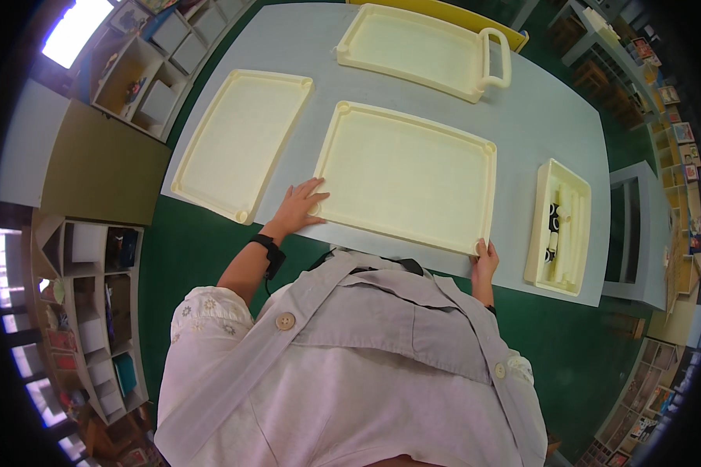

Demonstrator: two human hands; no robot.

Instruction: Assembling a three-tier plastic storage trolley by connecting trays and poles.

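Note:
A shallow cream plastic tray [405, 175] lies flat on the grey table in front of me, with raised rims and round sockets at its corners. My left hand [296, 208] rests at its near left corner, fingers spread and tips over the rim. At the near right corner my right hand [484, 262] has its fingers closed on the edge, partly hidden below it. To the left lies a second cream tray [237, 144], set at an angle. Farther back is a cream tray with a looped handle [500, 58] at its right end.
On the table's right side stands a deeper cream bin [533, 261] with cream tubes [576, 233] and black-and-white wheel-like parts [553, 218]. A yellow panel [452, 12] borders the far table edge. Shelves [93, 311] line the left; a grey table [642, 233] stands right.

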